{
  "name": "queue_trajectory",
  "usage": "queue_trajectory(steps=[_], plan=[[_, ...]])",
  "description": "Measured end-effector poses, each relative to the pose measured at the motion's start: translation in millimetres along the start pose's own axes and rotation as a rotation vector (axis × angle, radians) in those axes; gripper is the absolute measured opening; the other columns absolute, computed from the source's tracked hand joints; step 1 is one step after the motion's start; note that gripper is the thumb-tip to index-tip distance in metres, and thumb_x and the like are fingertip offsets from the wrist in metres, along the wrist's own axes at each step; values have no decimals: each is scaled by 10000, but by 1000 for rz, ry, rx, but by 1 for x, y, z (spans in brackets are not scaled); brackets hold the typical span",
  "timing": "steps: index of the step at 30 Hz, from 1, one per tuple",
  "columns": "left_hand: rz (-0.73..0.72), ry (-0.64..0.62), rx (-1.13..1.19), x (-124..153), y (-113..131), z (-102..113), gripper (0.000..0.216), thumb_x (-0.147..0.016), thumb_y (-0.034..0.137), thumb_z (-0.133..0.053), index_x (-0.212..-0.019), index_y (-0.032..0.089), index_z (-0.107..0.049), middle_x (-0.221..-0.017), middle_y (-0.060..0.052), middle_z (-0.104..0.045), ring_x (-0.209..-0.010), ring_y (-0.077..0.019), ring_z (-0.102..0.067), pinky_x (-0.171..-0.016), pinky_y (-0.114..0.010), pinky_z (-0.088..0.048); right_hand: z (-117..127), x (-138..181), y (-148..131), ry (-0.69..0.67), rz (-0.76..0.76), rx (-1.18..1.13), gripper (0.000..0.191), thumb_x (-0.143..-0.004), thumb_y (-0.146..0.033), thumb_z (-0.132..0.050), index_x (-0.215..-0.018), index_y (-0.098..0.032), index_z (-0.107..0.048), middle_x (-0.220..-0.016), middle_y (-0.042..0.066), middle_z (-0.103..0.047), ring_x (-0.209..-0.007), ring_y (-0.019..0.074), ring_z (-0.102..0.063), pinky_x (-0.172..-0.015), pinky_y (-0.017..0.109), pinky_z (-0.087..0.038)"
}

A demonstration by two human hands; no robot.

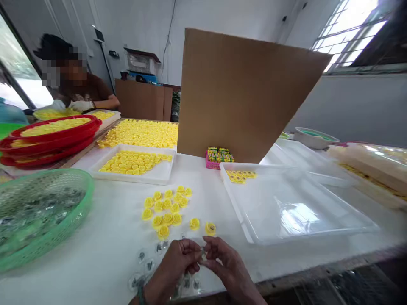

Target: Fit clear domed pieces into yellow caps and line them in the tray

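My left hand [176, 262] and my right hand [222, 258] meet at the table's near edge, fingertips pinched together on a small clear plastic piece [202, 253]. Several more clear pieces [149, 266] lie on the white table under and left of my left hand. Just beyond my fingers sits a cluster of yellow flower-shaped pieces [167, 207], with two loose ones [210, 228] nearest my right hand. To the right stands a large white tray [299, 220] with a few yellow flowers [241, 176] in its far left corner.
A green mesh basket [47, 237] of clear pieces stands at left. Behind are a white tray of yellow flowers [159, 173], stacked red trays [51, 142], a pink box [212, 164] and an upright cardboard sheet [241, 93]. Another person [82, 91] in gloves works at far left.
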State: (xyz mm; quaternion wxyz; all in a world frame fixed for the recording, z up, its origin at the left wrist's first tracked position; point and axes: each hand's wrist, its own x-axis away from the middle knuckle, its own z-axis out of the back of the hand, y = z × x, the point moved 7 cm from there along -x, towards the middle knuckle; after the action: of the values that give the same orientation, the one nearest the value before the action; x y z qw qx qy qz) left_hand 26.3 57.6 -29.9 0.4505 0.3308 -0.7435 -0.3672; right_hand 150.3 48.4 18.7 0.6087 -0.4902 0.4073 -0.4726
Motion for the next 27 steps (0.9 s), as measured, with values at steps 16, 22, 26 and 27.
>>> queue_trajectory(steps=[16,22,26,27], plan=[[-14,-58,216,20,6,0,306,-725,378,-691,-832,91,-683,-721,-60,-621,-594,-88,-489,-561,-178,-359,-13,-6,-19,17,135,319,216,-708,-175,-701,-910,-241,-668,-864,11,-664,-807,172,-596,-747,246,-461],[-116,57,7,13,10,8,334,-661,433,-717,-710,104,-677,-654,-54,-643,-626,-147,-555,-597,-226,-403,-20,-4,-2,44,151,459,296,-719,-105,-656,-995,-210,-636,-835,17,-642,-704,150,-592,-660,241,-469],[-163,156,-6,1,6,15,343,-537,395,-804,-619,111,-631,-598,-48,-637,-590,-161,-571,-581,-239,-418,-18,-4,-1,91,176,464,276,-736,-153,-658,-1006,-200,-626,-832,24,-638,-670,148,-590,-634,245,-470],[-164,157,20,-1,5,16,347,-531,395,-807,-608,113,-620,-583,-43,-630,-570,-154,-566,-573,-238,-419,-17,-4,-1,108,154,437,276,-726,-156,-670,-996,-198,-627,-827,22,-638,-657,144,-589,-626,242,-471]])
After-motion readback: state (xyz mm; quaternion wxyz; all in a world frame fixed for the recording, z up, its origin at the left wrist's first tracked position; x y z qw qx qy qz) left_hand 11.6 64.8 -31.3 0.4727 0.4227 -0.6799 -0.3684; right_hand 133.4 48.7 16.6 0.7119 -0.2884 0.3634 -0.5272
